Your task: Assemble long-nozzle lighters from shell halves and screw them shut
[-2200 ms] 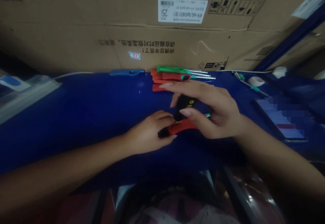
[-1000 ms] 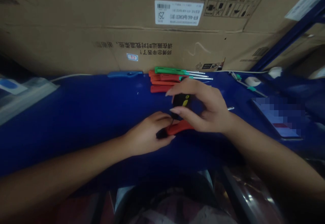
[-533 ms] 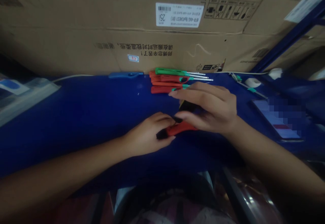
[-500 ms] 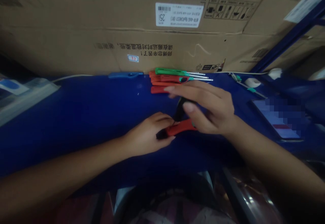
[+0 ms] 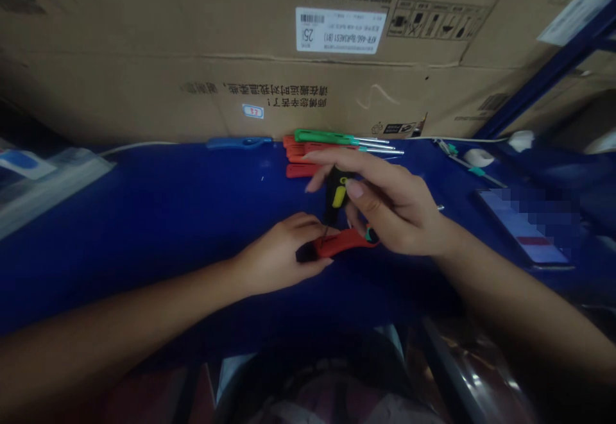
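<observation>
A red long-nosed lighter (image 5: 347, 242) lies slanted across the middle of the blue table, and my left hand (image 5: 283, 251) is closed around its dark left end. Above it, my right hand (image 5: 399, 203) pinches a black and yellow screwdriver (image 5: 338, 194) between thumb and fingers. The screwdriver stands nearly upright, its thin shaft reaching down to the lighter beside my left fingertips; whether the tip sits in a hole cannot be made out. My right hand partly covers the lighter's green trigger end. Behind lie several red lighters (image 5: 299, 170) and a green lighter (image 5: 322, 136) with metal nozzles.
A large cardboard box (image 5: 231, 33) stands upright along the back of the blue table (image 5: 192, 199). Against it lies a blue handle-like piece (image 5: 238, 143). Right are a phone (image 5: 524, 231) and a white tape roll (image 5: 479, 157); left, a clear plastic bag (image 5: 72, 170).
My right hand has shifted slightly, and the screwdriver has turned in its fingers so the yellow part now shows. My left hand and the lighter stay almost still.
</observation>
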A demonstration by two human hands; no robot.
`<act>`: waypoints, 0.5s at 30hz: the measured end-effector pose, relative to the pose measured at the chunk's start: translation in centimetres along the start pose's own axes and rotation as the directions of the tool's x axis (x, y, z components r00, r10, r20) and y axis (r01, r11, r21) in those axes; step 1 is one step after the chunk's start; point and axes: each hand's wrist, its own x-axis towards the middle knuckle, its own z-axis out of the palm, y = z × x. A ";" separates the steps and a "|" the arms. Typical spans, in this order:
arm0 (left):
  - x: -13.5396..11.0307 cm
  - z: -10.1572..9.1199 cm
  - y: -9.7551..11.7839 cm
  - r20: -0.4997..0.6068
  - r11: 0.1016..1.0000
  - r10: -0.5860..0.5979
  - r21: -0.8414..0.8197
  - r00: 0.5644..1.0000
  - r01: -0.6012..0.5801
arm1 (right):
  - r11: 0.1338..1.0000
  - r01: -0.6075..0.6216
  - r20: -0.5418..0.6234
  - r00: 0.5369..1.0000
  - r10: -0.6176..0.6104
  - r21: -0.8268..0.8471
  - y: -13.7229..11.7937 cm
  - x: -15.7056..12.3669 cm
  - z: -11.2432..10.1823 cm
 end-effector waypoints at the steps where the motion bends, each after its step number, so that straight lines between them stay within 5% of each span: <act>1: 0.0 0.0 0.0 -0.001 1.000 0.004 -0.001 1.000 -0.004 | 1.000 0.024 -0.010 1.000 -0.024 0.004 0.0 0.0 0.0; 6: -0.1 0.0 -0.2 0.005 1.000 -0.006 0.018 1.000 0.006 | 0.967 0.169 -0.110 0.975 -0.192 -0.191 0.0 -0.2 -0.1; 11: -0.1 0.1 -0.3 -0.007 0.999 0.011 0.034 1.000 -0.011 | 0.998 0.048 -0.005 0.999 -0.048 0.043 -0.5 0.1 0.4; 15: -0.1 0.1 -0.3 -0.018 1.000 0.012 0.026 1.000 -0.012 | 0.986 0.163 -0.128 0.978 -0.165 -0.024 -0.2 0.1 0.6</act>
